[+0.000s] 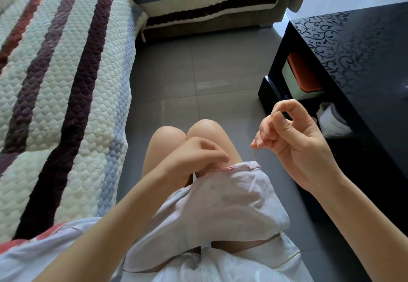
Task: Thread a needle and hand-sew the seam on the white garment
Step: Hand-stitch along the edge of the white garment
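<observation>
The white garment (231,200) is lying draped over the person's lap, and it looks soft, light and limp. The left hand (198,153) is pinching the seam (223,168) at its edge. The right hand (295,142), raised well apart, is pinching the thread (255,154). Such fine thread is probably slipping easily, so a grip close to the cloth seems best.

There are two hands: one left hand (198,156) and one right hand (293,140). I count one white garment (231,193), one pink thread (255,154), one striped sofa (66,83), one black bench (364,61) and one orange box (302,78) under its top.
</observation>
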A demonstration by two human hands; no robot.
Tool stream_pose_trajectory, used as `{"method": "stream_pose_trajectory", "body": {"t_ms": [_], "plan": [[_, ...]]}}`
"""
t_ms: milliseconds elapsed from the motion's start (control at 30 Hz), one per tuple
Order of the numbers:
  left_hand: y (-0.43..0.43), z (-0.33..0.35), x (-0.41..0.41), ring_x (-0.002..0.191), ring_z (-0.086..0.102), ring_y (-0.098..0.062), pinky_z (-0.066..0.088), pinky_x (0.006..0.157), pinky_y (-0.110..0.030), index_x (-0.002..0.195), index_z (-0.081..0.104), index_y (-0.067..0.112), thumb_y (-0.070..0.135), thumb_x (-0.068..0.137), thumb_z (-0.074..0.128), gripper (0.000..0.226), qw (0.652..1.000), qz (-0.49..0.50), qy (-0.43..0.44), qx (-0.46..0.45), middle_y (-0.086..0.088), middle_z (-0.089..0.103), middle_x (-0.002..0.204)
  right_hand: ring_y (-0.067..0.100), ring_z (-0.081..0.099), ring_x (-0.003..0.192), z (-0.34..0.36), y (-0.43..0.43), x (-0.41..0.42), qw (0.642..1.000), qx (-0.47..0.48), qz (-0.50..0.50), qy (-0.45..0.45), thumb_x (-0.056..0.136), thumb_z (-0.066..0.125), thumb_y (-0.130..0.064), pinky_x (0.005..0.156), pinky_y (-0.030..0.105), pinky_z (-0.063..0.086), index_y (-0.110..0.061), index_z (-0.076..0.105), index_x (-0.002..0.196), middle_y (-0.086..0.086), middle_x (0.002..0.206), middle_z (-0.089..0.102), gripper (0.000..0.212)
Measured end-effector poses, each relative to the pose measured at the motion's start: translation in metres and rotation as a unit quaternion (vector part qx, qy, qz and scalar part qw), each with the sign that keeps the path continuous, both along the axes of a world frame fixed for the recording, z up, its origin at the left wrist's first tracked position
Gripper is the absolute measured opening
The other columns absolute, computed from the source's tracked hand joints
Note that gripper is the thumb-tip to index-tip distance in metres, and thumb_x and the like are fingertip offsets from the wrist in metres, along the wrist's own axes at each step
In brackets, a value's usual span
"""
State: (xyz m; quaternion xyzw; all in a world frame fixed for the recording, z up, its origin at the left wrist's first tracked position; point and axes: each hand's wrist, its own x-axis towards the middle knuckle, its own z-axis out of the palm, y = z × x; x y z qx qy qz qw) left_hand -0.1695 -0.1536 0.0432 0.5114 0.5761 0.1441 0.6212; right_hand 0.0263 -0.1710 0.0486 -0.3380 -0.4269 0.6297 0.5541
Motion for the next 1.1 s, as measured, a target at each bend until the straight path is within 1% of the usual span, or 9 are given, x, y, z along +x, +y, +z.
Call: {"method": "stream_pose_trajectory", "body": {"t_ms": [67, 167, 300, 467, 600, 733, 833, 967, 1100], "plan": [[0.002, 0.007, 0.003, 0.072, 0.037, -0.022, 0.029, 0.061, -0.028, 0.081, 0.060, 0.003, 0.023, 0.060, 0.071, 0.031, 0.995, 0.056, -0.072, -0.052, -0.013, 0.043, 0.079, 0.018, 0.046, 0.051, -0.002, 0.000, -0.001, 0.999, 0.005, -0.013, -0.037, 0.083, 0.060, -0.030, 0.058, 0.029, 0.046, -0.016, 0.054, 0.085, 0.002, 0.058, 0.046, 0.016], [0.005, 0.017, 0.001, 0.063, 0.048, -0.013, 0.036, 0.059, -0.020, 0.073, 0.058, 0.006, 0.012, 0.064, 0.069, 0.016, 0.980, 0.117, -0.144, -0.074, -0.008, 0.053, 0.074, 0.012, 0.028, 0.049, -0.008, 0.001, -0.004, 0.994, 0.016, -0.033, -0.108, 0.087, 0.064, -0.028, 0.051, 0.022, 0.031, -0.019, 0.059, 0.080, -0.005, 0.054, 0.034, 0.013], [0.006, 0.026, -0.006, 0.062, 0.043, -0.010, 0.027, 0.063, -0.027, 0.060, 0.062, 0.017, 0.022, 0.058, 0.069, 0.009, 0.988, 0.042, -0.143, -0.028, -0.001, 0.053, 0.069, 0.012, 0.031, 0.054, -0.025, 0.001, -0.011, 0.955, 0.061, -0.017, -0.291, 0.090, 0.050, -0.019, 0.053, 0.022, 0.029, -0.014, 0.057, 0.082, -0.003, 0.056, 0.036, 0.012], [0.001, 0.027, -0.009, 0.057, 0.036, -0.005, 0.026, 0.063, -0.025, 0.067, 0.070, 0.015, 0.023, 0.069, 0.068, 0.008, 0.990, 0.001, -0.138, 0.027, 0.015, 0.051, 0.057, 0.011, 0.046, 0.063, -0.040, -0.006, -0.022, 0.888, 0.092, 0.049, -0.448, 0.089, 0.045, -0.023, 0.062, 0.024, 0.038, -0.033, 0.049, 0.081, -0.002, 0.069, 0.054, 0.014], [0.002, 0.025, -0.012, 0.055, 0.042, -0.002, 0.031, 0.066, -0.025, 0.087, 0.068, 0.000, 0.023, 0.073, 0.067, 0.028, 0.989, 0.003, -0.143, 0.032, 0.017, 0.053, 0.059, 0.011, 0.042, 0.063, -0.041, -0.009, -0.027, 0.910, 0.078, 0.098, -0.394, 0.087, 0.047, -0.020, 0.062, 0.028, 0.037, -0.023, 0.048, 0.091, -0.008, 0.068, 0.050, 0.005], [0.003, 0.025, -0.011, 0.054, 0.040, -0.002, 0.029, 0.065, -0.025, 0.082, 0.066, 0.007, 0.011, 0.084, 0.068, 0.005, 0.989, 0.019, -0.141, 0.027, 0.018, 0.051, 0.054, 0.010, 0.034, 0.057, -0.034, -0.011, -0.027, 0.952, 0.097, 0.104, -0.270, 0.088, 0.054, -0.017, 0.056, 0.026, 0.032, -0.011, 0.040, 0.105, -0.003, 0.064, 0.038, 0.023], [0.004, 0.019, -0.012, 0.059, 0.038, -0.005, 0.029, 0.065, -0.024, 0.075, 0.070, 0.014, 0.010, 0.088, 0.064, 0.015, 0.990, 0.030, -0.135, 0.025, 0.015, 0.052, 0.054, 0.013, 0.032, 0.055, -0.027, -0.009, -0.029, 0.964, 0.125, 0.085, -0.219, 0.088, 0.053, -0.021, 0.055, 0.021, 0.030, -0.018, 0.045, 0.104, -0.003, 0.062, 0.037, 0.018], [0.001, 0.009, -0.012, 0.062, 0.053, 0.003, 0.040, 0.064, -0.013, 0.077, 0.069, 0.013, 0.014, 0.089, 0.067, 0.012, 0.991, 0.026, -0.115, 0.056, 0.015, 0.060, 0.060, 0.007, 0.052, 0.064, -0.015, -0.005, -0.030, 0.962, 0.152, 0.029, -0.227, 0.091, 0.055, -0.017, 0.062, 0.019, 0.042, -0.020, 0.060, 0.086, -0.012, 0.072, 0.057, 0.007], [-0.005, -0.008, -0.016, 0.076, 0.061, -0.004, 0.047, 0.074, -0.021, 0.086, 0.069, 0.019, 0.030, 0.080, 0.077, 0.015, 0.996, -0.046, -0.036, 0.075, 0.007, 0.067, 0.079, 0.016, 0.062, 0.078, 0.000, 0.004, -0.023, 0.912, 0.238, -0.056, -0.329, 0.086, 0.063, -0.022, 0.071, 0.028, 0.049, -0.015, 0.069, 0.084, -0.002, 0.081, 0.064, 0.009]]}}
